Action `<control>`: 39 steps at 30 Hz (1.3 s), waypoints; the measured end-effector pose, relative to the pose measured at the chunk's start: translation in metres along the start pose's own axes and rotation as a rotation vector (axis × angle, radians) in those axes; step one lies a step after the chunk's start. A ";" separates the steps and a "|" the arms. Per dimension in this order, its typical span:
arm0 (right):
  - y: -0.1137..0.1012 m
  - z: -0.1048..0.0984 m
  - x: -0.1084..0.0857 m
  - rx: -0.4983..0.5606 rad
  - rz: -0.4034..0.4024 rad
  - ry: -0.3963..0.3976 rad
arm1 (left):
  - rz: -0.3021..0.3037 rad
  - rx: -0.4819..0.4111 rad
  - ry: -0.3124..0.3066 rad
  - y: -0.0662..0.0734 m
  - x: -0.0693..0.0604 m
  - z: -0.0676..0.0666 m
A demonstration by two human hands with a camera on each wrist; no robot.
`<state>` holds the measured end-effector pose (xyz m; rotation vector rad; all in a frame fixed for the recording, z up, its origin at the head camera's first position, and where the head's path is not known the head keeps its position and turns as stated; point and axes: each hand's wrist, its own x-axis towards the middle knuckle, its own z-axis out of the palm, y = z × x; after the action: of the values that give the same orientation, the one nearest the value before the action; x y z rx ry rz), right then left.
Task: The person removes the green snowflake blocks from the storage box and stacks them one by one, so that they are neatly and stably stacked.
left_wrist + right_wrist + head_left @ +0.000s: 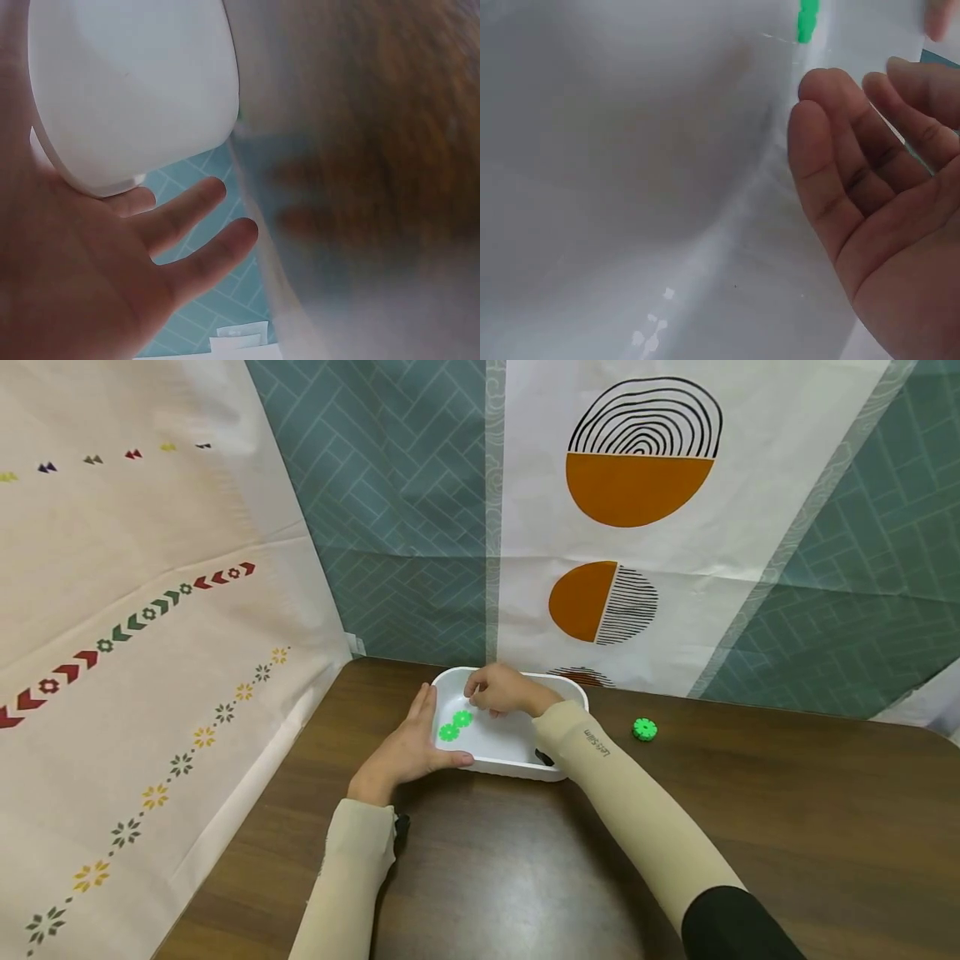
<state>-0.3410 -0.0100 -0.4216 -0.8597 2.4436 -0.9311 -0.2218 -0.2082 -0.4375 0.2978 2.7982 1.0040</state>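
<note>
A white plastic tub [495, 766] stands on the brown table near the back wall. Inside it, toward the left, lie two green notched discs [456, 724], touching or nearly so. My left hand [408, 743] rests along the tub's left side, its thumb on the near rim and its fingers extended in the left wrist view. Over the tub's inside, close to the far wall, my right hand [501, 687] has its fingers loosely bent. The right wrist view shows nothing between those fingers; part of a green disc [807, 20] appears beyond them.
To the right of the tub, several green notched discs [644, 729] sit in a small stack on the table [750, 793]. A patterned cloth [420, 527] hangs right behind the tub, and a pale printed cloth [187, 718] borders the table's left edge.
</note>
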 end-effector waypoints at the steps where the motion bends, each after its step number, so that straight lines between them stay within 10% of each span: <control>1: 0.001 0.002 0.002 -0.006 -0.001 -0.006 | 0.000 0.000 0.001 0.000 0.000 0.000; 21: 0.002 0.017 0.011 -0.275 -0.097 -0.077 | 0.007 -0.032 0.005 0.003 -0.002 -0.002; 30: 0.009 0.004 -0.003 0.039 0.047 -0.110 | -0.015 -0.016 -0.005 0.007 0.000 0.002; 39: -0.005 -0.029 -0.019 0.251 0.018 -0.018 | -0.037 0.000 -0.009 0.006 -0.001 0.001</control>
<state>-0.3407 0.0127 -0.3957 -0.7525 2.2536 -1.1865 -0.2201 -0.2033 -0.4339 0.2494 2.7846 0.9923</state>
